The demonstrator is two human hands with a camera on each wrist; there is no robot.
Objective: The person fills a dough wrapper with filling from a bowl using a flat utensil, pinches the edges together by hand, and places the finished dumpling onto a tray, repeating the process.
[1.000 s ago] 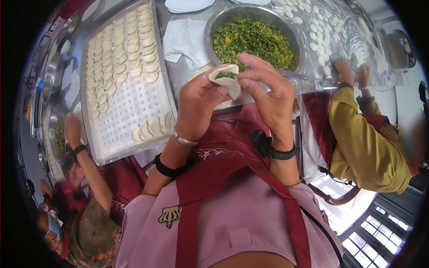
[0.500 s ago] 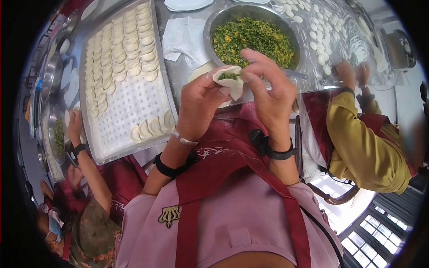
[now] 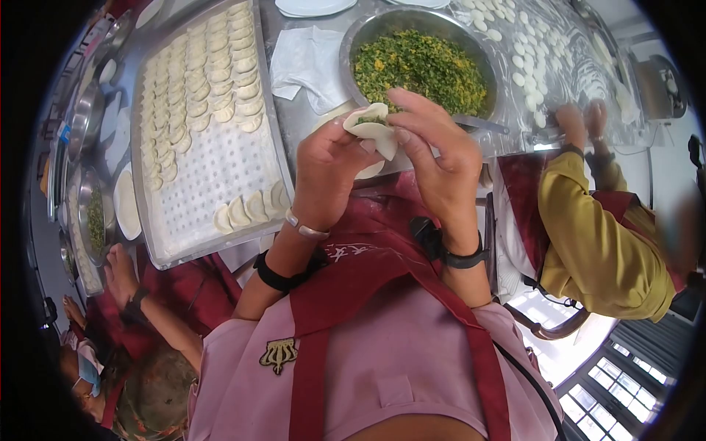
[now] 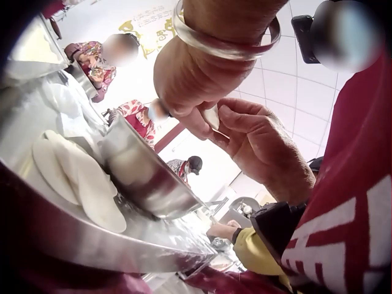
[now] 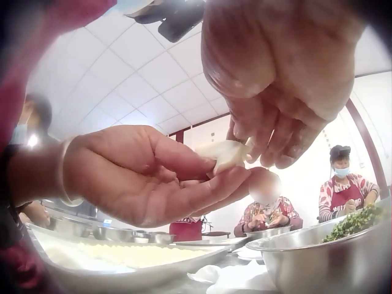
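Observation:
A half-folded dumpling (image 3: 376, 134), its round dough wrapper bent up around green filling, is held above the table edge in the head view. My left hand (image 3: 323, 173) grips it from the left, thumb on the near side. From the right, my right hand (image 3: 445, 154) pinches its rim between thumb and fingers. The right wrist view shows the pale dough (image 5: 223, 153) between my left fingers, with my right fingertips at its edge. Flat dough wrappers (image 4: 82, 177) lie overlapping on the metal table below my left hand.
A steel bowl (image 3: 493, 73) of chopped green-and-yellow filling stands just beyond my hands, a handle over its rim. Left is a perforated tray (image 3: 213, 169) with rows of dumplings. A white cloth (image 3: 309, 66) lies between. Other people work on both sides; dough pieces (image 3: 526, 62) lie right.
Both hands stay at the dumpling; my right thumb and fingers have worked along its rim, and its opening looks narrower. The neighbour's hand at left has drawn back toward their body.

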